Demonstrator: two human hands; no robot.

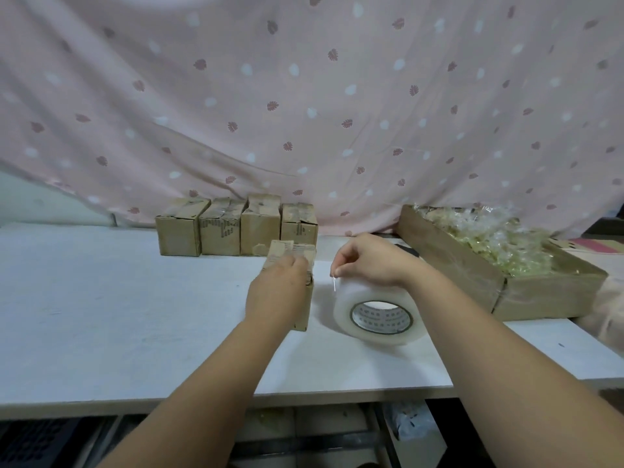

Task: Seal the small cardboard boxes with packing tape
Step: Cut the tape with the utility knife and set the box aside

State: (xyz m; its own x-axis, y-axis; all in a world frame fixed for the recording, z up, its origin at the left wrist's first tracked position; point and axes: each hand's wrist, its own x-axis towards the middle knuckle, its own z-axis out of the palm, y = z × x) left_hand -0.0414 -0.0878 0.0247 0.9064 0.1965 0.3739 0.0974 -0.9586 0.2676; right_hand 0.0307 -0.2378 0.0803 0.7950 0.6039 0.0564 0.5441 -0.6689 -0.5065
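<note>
A person's two bare forearms reach forward over a white table (118,315), seen from above and behind.

The left hand (277,292) lies palm down on a small cardboard box (293,253) that stands near the middle of the table. Its fingers bend over the box's top flaps and hold them down; the fingertips are blurred. The hand and wrist cover most of the box's near side.

Just to the right, the right hand (371,261) hovers over a large roll of clear tape (342,310), which sits on the table beside the box. The thumb and forefinger are pressed together, pinching a thin tape end (334,284) that hangs below them as a pale sliver, and the other fingers curl in. The hand hides the far edge of the roll.

Behind the held box, a row of four boxes (236,228) stands side by side at the back of the table, the nearest of them just behind it. At the far right lies a wide, shallow cardboard tray (526,298) filled with clear-wrapped packets (499,244). A pink cloth (304,96) printed with leaves hangs across the whole background.
</note>
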